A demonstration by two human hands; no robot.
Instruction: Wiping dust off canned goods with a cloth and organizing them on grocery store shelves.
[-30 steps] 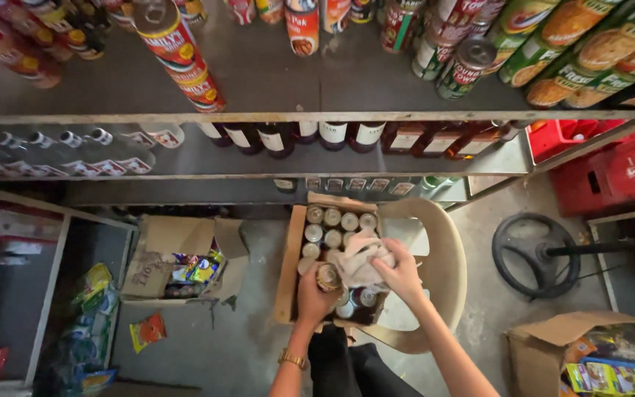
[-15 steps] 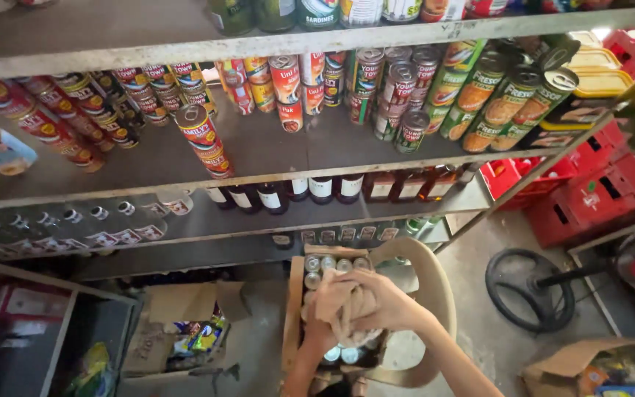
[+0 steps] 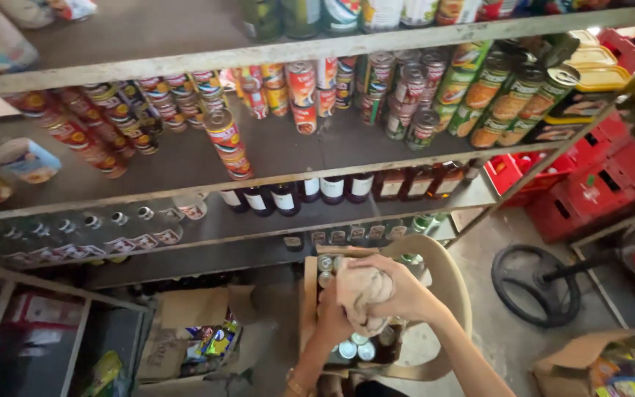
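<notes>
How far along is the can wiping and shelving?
Done: cans already stand in rows on the shelf. In hand: left hand and right hand grip a cloth above the box. Left: more cans sit in the cardboard box.

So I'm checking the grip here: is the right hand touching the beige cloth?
Touching. The head view shows the right hand closed over the bunched beige cloth, fingers wrapped against its folds, no gap between them.

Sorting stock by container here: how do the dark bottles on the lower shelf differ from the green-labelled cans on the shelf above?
The dark bottles are dark glass with pale labels; the green-labelled cans are metal, green and orange. The bottles stand in one row; the cans stand several deep. The cans are wider. Both stand upright on metal shelving.
</notes>
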